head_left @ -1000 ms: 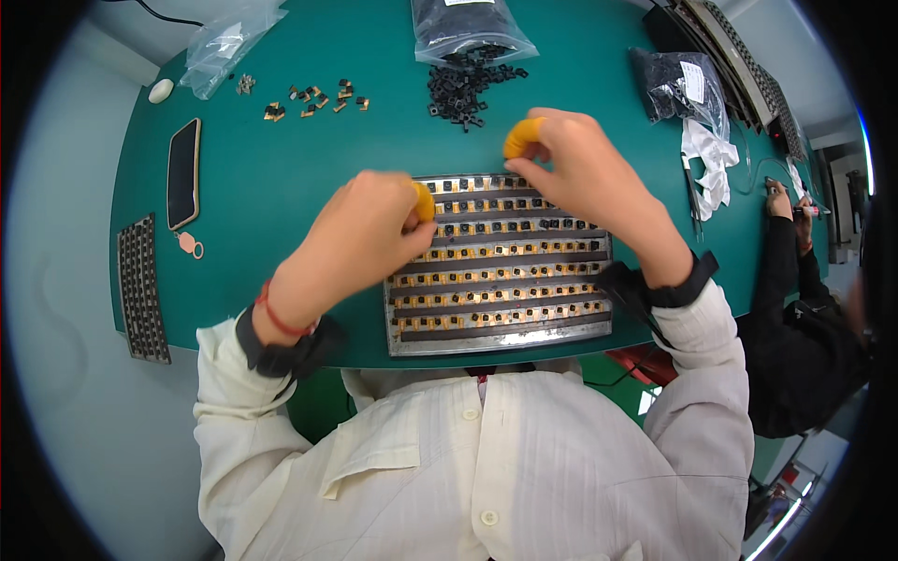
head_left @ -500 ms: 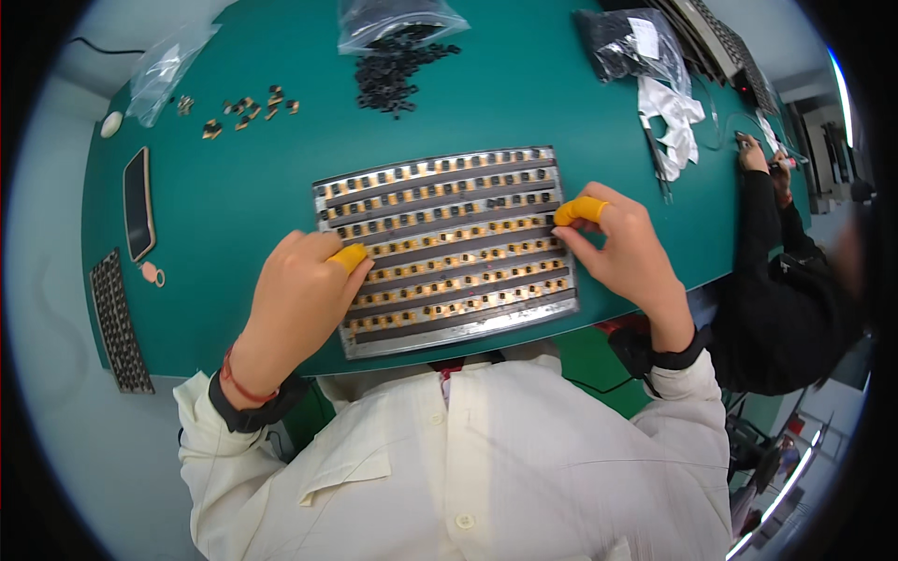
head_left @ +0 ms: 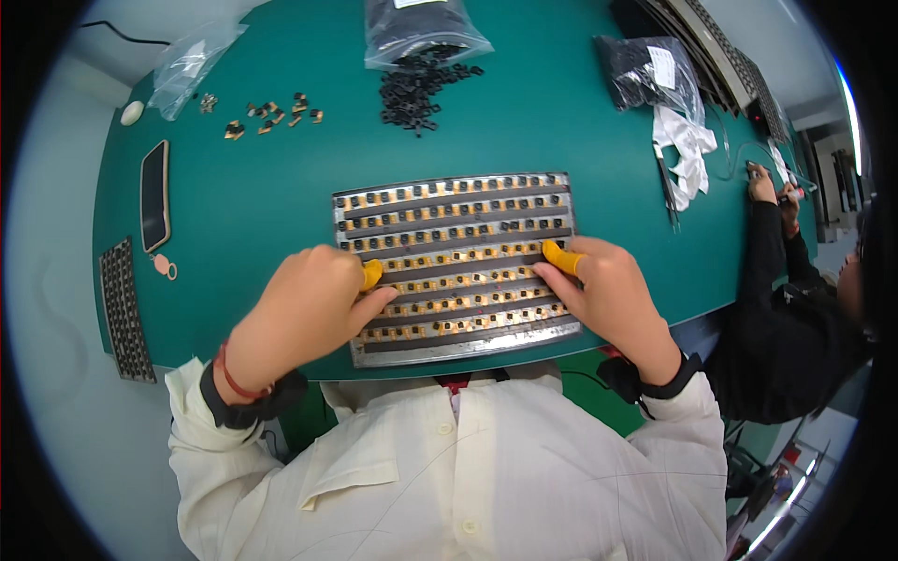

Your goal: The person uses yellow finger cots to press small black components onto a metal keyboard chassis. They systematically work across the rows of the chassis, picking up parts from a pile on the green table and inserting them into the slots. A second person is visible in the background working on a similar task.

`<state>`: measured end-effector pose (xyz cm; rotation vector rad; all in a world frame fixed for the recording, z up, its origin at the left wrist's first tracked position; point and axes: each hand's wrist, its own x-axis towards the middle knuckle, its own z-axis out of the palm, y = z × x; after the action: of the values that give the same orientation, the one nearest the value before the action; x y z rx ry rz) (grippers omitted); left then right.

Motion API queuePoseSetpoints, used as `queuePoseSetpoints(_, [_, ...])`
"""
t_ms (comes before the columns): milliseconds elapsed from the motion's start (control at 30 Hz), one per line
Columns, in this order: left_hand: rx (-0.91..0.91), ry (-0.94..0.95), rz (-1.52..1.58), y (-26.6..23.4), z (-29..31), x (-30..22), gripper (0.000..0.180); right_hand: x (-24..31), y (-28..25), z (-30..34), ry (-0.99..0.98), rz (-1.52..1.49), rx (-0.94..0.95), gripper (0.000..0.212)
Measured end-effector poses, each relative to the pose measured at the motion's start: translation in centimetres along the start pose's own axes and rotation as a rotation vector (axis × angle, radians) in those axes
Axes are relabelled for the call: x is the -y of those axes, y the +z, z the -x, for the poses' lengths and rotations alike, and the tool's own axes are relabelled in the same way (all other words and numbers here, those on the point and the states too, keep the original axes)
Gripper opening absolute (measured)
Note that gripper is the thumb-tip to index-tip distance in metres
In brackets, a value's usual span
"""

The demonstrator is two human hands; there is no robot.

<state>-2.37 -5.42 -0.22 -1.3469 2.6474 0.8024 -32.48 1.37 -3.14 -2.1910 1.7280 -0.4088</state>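
Note:
A metal tray [head_left: 449,356] lies on the green table before me, with dark strips between rows of small parts. Blocky black pieces fill the upper rows; the lower rows show gold-coloured parts with small dark centres. My left hand [head_left: 318,297] is curled at the tray's left side, its yellow-covered forefinger and its thumb on the left ends of the lower rows. My right hand [head_left: 608,288] pinches near the right end of a middle row, also with a yellow finger cover. The fingers hide whatever lies under their tips.
Behind the tray, a clear bag [head_left: 426,33] has a heap of black parts [head_left: 412,93] before it. At left lie gold-and-black parts [head_left: 271,114], a phone [head_left: 155,196] and a perforated strip [head_left: 124,313]. Tweezers [head_left: 666,187] lie right, near a co-worker's hands [head_left: 762,184].
The view has shifted, so the table's contents sit lower and farther right. My right hand has come inward over the tray; my left stays at its left side.

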Motion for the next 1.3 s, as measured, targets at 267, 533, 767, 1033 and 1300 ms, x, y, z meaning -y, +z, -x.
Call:
queuePoseSetpoints(267, [-0.312,-0.054,0.26,-2.5,-8.1,4.8,0.028,0.6,-1.1,-2.1,-0.001,0.033,0.243,0.038])
queuePoseSetpoints(533, [-0.485,-0.11,0.142,-1.0,-11.9,5.6,0.027,-0.7,-3.9,-5.5,-0.098,-0.076,0.324,0.024])
queuePoseSetpoints(767, [-0.517,-0.011,0.151,-0.4,-12.4,5.6,0.022,-1.3,-2.0,-14.0,-0.104,-0.213,0.104,0.02])
queuePoseSetpoints(1033, [-0.296,0.111,0.157,-1.4,-10.6,4.8,0.015,1.1,2.2,-18.6,-0.097,-0.194,0.069,0.02])
queuePoseSetpoints(1300, [-0.515,-0.014,0.179,0.1,-9.4,6.0,0.018,1.4,2.2,-18.0,-0.205,-0.205,0.118,0.015])
